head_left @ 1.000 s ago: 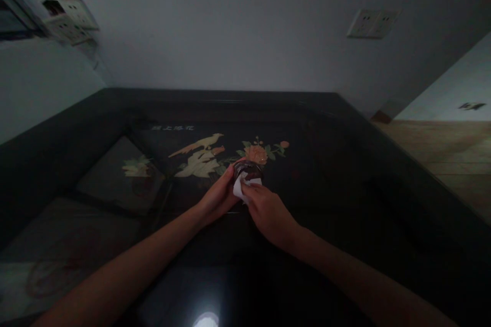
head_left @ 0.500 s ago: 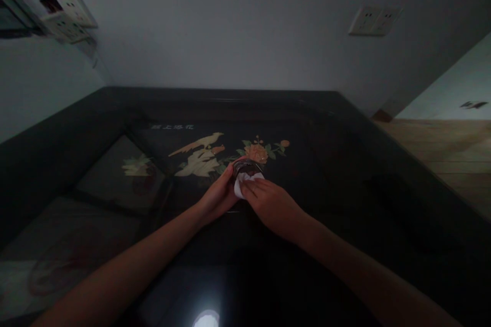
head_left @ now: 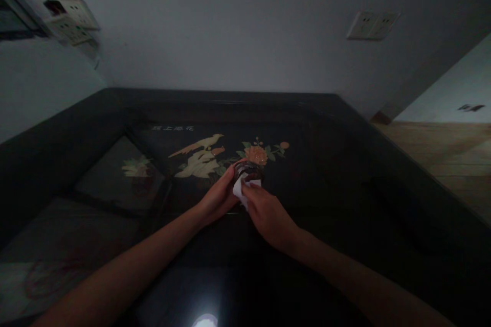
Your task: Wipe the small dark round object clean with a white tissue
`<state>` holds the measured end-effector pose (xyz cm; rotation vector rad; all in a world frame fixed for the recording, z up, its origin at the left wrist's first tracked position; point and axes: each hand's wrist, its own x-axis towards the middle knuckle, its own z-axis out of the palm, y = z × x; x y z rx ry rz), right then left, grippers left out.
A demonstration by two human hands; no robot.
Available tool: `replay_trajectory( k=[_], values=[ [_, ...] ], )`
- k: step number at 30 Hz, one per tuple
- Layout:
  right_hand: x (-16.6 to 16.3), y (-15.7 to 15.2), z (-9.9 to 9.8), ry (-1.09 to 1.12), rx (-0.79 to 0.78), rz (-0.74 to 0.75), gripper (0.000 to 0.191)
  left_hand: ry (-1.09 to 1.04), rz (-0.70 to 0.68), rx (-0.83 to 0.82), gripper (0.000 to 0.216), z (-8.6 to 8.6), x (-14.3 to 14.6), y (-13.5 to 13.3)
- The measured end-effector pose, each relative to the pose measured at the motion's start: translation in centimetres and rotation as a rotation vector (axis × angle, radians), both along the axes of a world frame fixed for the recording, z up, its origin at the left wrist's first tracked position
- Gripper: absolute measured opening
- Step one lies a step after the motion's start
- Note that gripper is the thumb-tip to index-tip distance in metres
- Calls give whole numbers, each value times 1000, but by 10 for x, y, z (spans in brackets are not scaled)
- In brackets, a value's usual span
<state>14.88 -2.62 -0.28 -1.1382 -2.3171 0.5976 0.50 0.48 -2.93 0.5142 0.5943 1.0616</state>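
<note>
A small dark glass jar (head_left: 248, 169) stands on a black lacquered table (head_left: 345, 173) inlaid with a bird and flowers (head_left: 215, 156). My left hand (head_left: 219, 195) curls round the jar's left side and grips it. My right hand (head_left: 268, 214) is closed on a white tissue (head_left: 242, 187) and presses it against the jar's near side. Most of the jar is hidden behind my fingers.
The table fills a corner between grey walls. Wall sockets (head_left: 371, 24) sit at the upper right, more sockets (head_left: 69, 20) at the upper left. Wooden floor (head_left: 452, 158) lies beyond the table's right edge. A lamp glare (head_left: 205, 320) shines near the front.
My right hand with the tissue has shifted slightly left and down along the jar, so less of the tissue shows. My left hand keeps its hold.
</note>
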Motion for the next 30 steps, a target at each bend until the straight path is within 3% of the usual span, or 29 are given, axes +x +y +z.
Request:
replay_trajectory(
  k=[4, 8, 12, 17, 22, 26, 30],
  values=[
    [-3, -3, 0, 296, -199, -68, 23, 45, -6, 17, 45, 4, 1, -3],
    [-1, -2, 2, 245, -190, -45, 20, 46, -12, 37, 43, 1, 0, -2],
    [3, 3, 5, -41, -31, 20, 22, 6, -23, 41, 42, -3, -1, 0],
    [11, 10, 5, -397, 317, 161, 33, -31, -15, -17, 37, 1, 0, 2],
    [12, 10, 4, -549, 495, 121, 29, -66, -1, -39, 35, -1, 1, 3],
    [9, 6, 6, -521, 422, 100, 30, -66, -8, -36, 36, -3, 1, 3],
    [6, 4, 7, -301, 170, 66, 36, -62, -34, 0, 40, -1, 1, 2]
  ],
)
